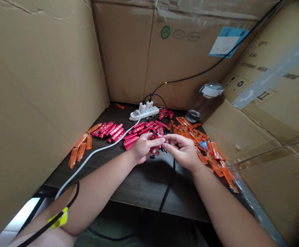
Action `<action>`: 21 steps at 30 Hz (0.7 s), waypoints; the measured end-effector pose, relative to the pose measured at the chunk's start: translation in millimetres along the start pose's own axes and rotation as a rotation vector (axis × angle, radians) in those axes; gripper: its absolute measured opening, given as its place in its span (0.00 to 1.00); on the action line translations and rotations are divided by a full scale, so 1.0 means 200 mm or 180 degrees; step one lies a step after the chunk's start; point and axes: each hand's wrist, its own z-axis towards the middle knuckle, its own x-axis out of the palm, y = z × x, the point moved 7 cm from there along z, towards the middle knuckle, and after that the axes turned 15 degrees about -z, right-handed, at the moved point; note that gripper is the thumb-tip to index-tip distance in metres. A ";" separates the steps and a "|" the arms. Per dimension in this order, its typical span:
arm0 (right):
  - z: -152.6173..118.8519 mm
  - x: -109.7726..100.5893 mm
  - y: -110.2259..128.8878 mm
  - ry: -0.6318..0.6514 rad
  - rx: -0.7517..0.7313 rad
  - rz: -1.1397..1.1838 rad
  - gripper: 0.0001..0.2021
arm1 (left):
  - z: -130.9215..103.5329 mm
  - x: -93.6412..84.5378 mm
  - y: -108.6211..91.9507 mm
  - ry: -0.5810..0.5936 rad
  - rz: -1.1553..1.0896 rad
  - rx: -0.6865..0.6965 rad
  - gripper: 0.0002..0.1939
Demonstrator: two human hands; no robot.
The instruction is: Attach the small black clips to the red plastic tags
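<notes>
Above the middle of the dark table, my left hand (pixel 143 149) is closed around a small red piece (pixel 155 136), its lower part hidden by the fingers. My right hand (pixel 182 150) meets it from the other side, thumb and forefinger pinched at the red piece; whatever lies between those fingertips is too small to make out. Just behind the hands are many flat red pieces (pixel 139 127) with pale print, some in rows. Small black parts (pixel 152 156) lie under and beside the fingers. Translucent orange plastic pieces (pixel 185 131) are heaped to the right.
More orange pieces (pixel 81 151) lie at the left. A white power strip (pixel 149 112) with plugs stands behind; its white cable (pixel 95 151) runs left, and a black cable (pixel 168 192) crosses the table (pixel 136 185). A clear bottle (pixel 201 101) stands back right. Cardboard walls (pixel 129 51) enclose three sides.
</notes>
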 end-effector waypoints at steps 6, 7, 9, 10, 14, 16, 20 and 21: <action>-0.01 0.01 -0.03 -0.0638 0.0313 -0.0038 0.14 | 0.01 -0.04 -0.05 -0.0299 0.0077 0.0551 0.15; -0.01 0.02 -0.04 -0.0642 0.0357 -0.0036 0.14 | 0.01 -0.04 -0.05 -0.0310 0.0122 0.0659 0.16; -0.02 0.03 -0.05 -0.0656 0.0390 0.0013 0.15 | 0.01 -0.04 -0.06 -0.0278 0.0238 0.0827 0.16; -0.02 0.04 -0.05 -0.0661 0.0394 0.0077 0.15 | 0.01 -0.03 -0.06 -0.0246 0.0303 0.0885 0.16; -0.02 0.07 -0.03 -0.0493 0.0402 0.0562 0.17 | 0.00 -0.03 -0.06 -0.0189 0.0492 0.1026 0.13; -0.02 0.09 -0.02 -0.0375 0.0397 0.0683 0.17 | 0.00 -0.03 -0.06 -0.0213 0.0614 0.1097 0.12; -0.03 0.06 -0.03 -0.0567 0.0341 0.0465 0.18 | -0.02 0.00 -0.08 -0.0093 0.1147 0.1207 0.15; -0.03 0.05 -0.03 -0.0685 0.0327 0.0366 0.17 | -0.03 0.01 -0.09 -0.0069 0.1328 0.1261 0.17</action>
